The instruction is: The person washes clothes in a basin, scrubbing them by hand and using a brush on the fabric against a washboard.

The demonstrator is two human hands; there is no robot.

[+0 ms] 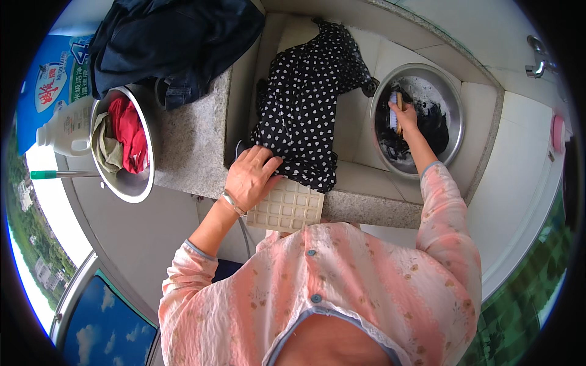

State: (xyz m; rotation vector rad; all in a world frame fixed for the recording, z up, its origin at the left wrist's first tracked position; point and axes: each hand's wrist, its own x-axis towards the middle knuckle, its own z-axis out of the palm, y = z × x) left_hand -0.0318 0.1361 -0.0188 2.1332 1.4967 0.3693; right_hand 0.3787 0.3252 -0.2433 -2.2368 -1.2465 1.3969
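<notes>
A black garment with white spots (pixel 302 105) lies spread in a tiled wash basin, its near end over a pale gridded washboard (pixel 288 206). My left hand (pixel 254 176) rests on that near end's left edge; its fingertips are partly hidden, so a grip cannot be told. My right hand (pixel 405 119) holds a scrubbing brush (pixel 396 112) with a wooden back and white bristles. The brush is inside a round metal bowl (pixel 459 114), over dark wet cloth (pixel 435 130) and some suds.
Dark clothing (pixel 174 41) covers part of the granite ledge (pixel 187 151) at the left. Beside it are a metal bowl (pixel 152 169) with red and olive cloth, a white jug (pixel 71 128) and a green-ended handle (pixel 43 174). A metal tap (pixel 540 64) juts from the right wall.
</notes>
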